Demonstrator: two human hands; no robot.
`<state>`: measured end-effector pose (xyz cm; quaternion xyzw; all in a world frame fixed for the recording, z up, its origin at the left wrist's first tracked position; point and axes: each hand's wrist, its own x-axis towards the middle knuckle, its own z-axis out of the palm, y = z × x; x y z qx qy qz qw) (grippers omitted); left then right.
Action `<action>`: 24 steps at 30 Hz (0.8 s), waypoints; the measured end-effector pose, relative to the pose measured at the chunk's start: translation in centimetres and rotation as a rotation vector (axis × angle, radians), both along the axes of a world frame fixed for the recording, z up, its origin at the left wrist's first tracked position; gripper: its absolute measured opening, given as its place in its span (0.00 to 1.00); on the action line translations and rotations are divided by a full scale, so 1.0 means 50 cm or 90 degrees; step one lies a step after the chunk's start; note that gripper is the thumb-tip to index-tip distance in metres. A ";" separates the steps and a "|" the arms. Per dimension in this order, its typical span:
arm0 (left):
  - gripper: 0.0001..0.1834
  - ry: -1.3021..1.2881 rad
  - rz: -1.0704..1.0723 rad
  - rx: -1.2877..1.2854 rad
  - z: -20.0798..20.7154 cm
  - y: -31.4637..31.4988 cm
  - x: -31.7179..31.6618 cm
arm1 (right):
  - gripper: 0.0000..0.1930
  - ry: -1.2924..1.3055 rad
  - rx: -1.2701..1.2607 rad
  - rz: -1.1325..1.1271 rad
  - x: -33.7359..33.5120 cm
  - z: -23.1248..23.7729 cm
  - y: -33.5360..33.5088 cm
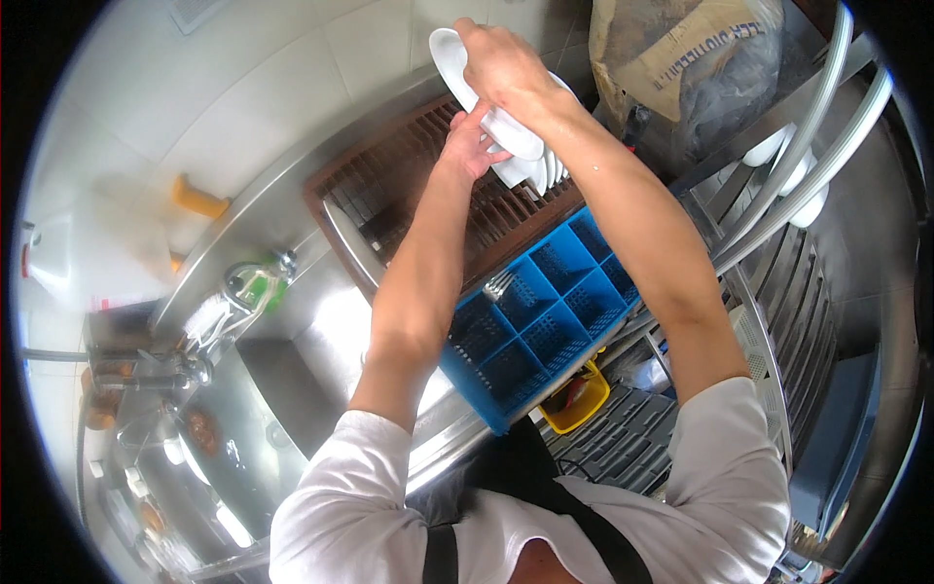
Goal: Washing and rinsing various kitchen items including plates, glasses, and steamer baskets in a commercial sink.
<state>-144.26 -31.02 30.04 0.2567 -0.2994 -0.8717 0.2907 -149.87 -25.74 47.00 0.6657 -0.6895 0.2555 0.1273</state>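
Observation:
At the top centre, my right hand [504, 73] grips a long white dish [449, 56], its fingers closed over the upper edge. The dish is tilted above a brown slatted rack [389, 167]. My left hand [469, 148] is at the dish's lower left side, with its fingers apart and against or just under the edge. Several white plates [545, 173] stand on edge in the rack, partly covered by the dish and my right forearm. Nearer me is a blue compartment basket [574, 310] with some metal cutlery [498, 285] in it.
To the left lie a steel sink [243, 428], a tap [180, 375] and a green-and-clear bottle [258, 285]. A yellow container [581, 401] sits below the basket. At the right are a large bag [681, 68], pale hoses [827, 146] and a slatted metal shelf [783, 311] with white dishes [803, 185].

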 end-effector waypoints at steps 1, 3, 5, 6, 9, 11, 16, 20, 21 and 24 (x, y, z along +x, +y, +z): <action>0.48 0.000 -0.005 0.004 0.003 0.007 -0.001 | 0.18 0.000 0.004 -0.005 0.001 0.001 0.003; 0.53 -0.055 0.014 0.024 0.019 0.036 -0.003 | 0.16 0.027 0.084 -0.049 0.002 0.012 0.017; 0.56 -0.052 -0.053 -0.031 0.020 0.056 0.008 | 0.17 0.036 0.005 -0.018 -0.004 0.002 0.023; 0.58 -0.053 -0.121 -0.084 0.018 0.065 0.015 | 0.18 0.042 -0.072 0.012 -0.008 -0.004 0.025; 0.53 -0.128 -0.091 -0.151 0.005 0.106 0.054 | 0.20 0.041 -0.076 -0.027 0.017 -0.015 0.034; 0.38 -0.220 -0.023 -0.457 -0.045 0.104 0.121 | 0.20 0.068 -0.036 -0.040 0.062 -0.071 0.037; 0.24 -0.130 -0.229 -0.617 0.054 0.330 0.326 | 0.18 0.131 -0.034 -0.225 -0.015 -0.272 0.166; 0.29 -0.094 -0.245 -0.667 0.081 0.466 0.644 | 0.08 0.147 -0.068 -0.339 0.072 -0.293 0.173; 0.30 -0.146 -0.236 -0.689 0.076 0.482 0.715 | 0.09 0.103 0.028 -0.379 0.093 -0.279 0.153; 0.29 -0.273 -0.140 -0.683 0.012 0.526 0.891 | 0.12 0.005 0.077 -0.468 0.080 -0.261 0.117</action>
